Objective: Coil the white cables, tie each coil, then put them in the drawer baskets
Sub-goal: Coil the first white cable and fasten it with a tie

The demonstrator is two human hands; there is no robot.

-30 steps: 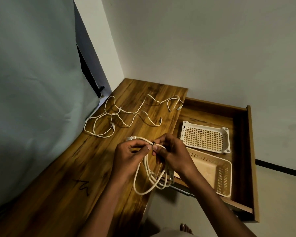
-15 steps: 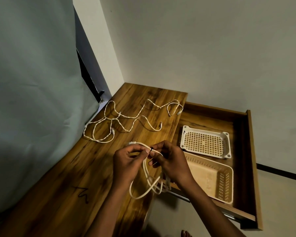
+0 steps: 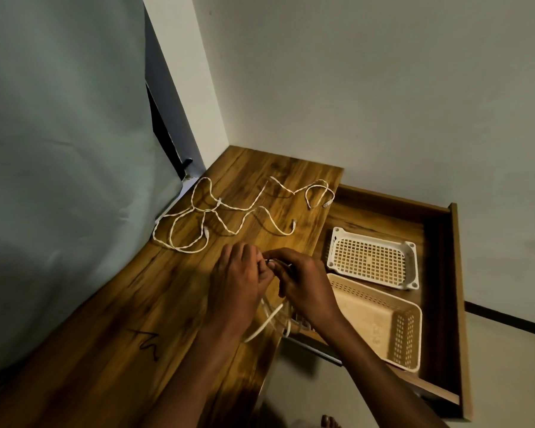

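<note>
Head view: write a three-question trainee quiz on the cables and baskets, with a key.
1. True or false: both baskets in the drawer hold cables.
2. What do the left hand and right hand hold? A) a basket B) a coil C) nothing
3. Fill in: the loose cables lie on the ____, at its far end.

Key
1. False: neither basket shows any cable inside.
2. B: both hands pinch the top of the coil, whose loops hang below over the desk edge.
3. Desk.
</note>
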